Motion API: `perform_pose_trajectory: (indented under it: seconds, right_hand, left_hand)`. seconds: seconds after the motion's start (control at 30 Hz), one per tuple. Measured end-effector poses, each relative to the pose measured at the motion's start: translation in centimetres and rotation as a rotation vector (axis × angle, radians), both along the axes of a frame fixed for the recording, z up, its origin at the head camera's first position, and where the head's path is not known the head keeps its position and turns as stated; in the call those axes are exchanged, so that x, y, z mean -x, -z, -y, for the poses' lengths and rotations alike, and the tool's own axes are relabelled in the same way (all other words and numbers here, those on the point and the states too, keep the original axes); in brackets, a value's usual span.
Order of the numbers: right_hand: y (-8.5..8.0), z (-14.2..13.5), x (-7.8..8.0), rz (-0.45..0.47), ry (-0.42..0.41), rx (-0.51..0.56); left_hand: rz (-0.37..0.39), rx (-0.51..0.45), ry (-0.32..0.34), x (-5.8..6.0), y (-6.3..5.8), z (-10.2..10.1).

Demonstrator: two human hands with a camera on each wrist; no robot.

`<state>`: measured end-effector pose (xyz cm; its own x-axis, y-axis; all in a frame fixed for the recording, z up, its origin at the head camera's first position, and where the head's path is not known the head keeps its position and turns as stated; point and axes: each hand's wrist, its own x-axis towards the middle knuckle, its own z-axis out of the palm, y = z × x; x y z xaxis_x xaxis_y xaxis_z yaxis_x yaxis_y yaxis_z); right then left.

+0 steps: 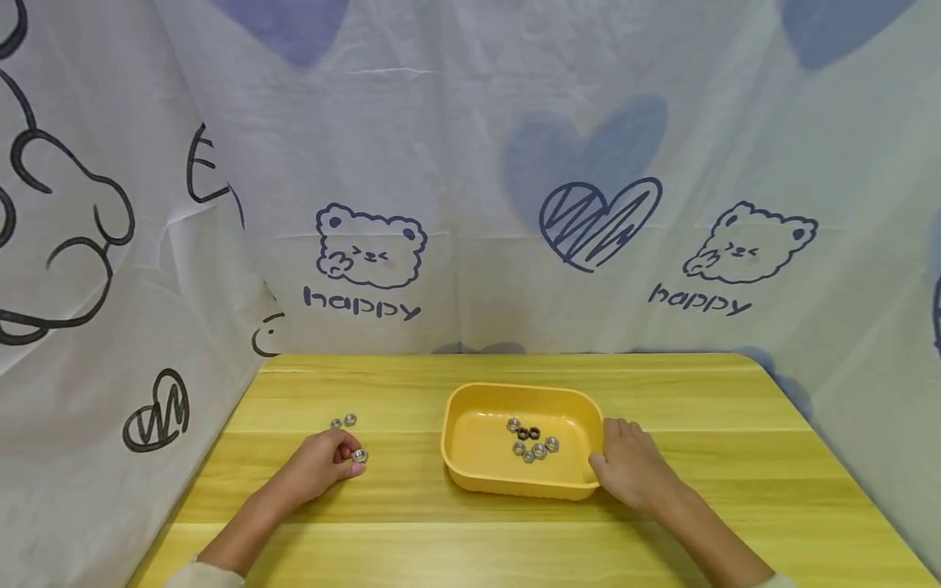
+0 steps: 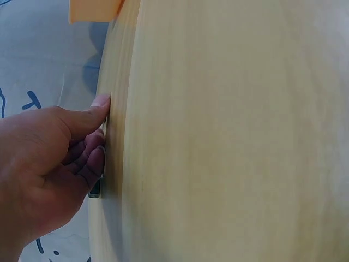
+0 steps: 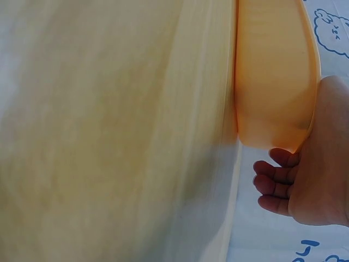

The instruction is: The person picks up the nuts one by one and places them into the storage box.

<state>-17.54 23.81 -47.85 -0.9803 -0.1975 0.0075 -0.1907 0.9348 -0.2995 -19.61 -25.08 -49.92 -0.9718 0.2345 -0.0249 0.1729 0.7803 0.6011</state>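
At the left of the table, my left hand (image 1: 319, 467) has its thumb and index finger around a silver hex nut (image 1: 359, 456), pinching it at the tabletop. Two more silver nuts (image 1: 350, 419) lie just beyond that hand. In the left wrist view the left hand (image 2: 52, 164) hides most of what it holds. My right hand (image 1: 634, 464) grips the right end of a yellow plastic tray (image 1: 515, 488), thumb over the rim and fingers outside. The right wrist view shows the right hand (image 3: 319, 164) at the tray's end wall (image 3: 275, 76).
Inside the tray lie several silver nuts (image 1: 540, 451) and two black nuts (image 1: 534, 433), loosely grouped. The wood-grain table (image 1: 412, 539) is bounded at the back and left by a white printed cloth (image 1: 470, 269).
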Motion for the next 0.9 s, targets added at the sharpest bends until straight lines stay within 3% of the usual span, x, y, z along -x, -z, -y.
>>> perform_pose_trajectory:
  seconds: [0.33, 0.6, 0.9]
  right_hand:
    - [0.07, 0.06, 0.14, -0.009, -0.003, -0.008]
    - [0.06, 0.15, 0.24, -0.019, -0.001, -0.008]
    - [-0.11, 0.18, 0.22, -0.01, 0.001, -0.01]
  left_hand:
    - [-0.002, -0.038, 0.017, 0.27, 0.1, 0.32]
    - [0.013, -0.09, -0.004, 0.19, 0.13, 0.35]
    - [0.002, -0.066, -0.019, 0.35, 0.05, 0.0]
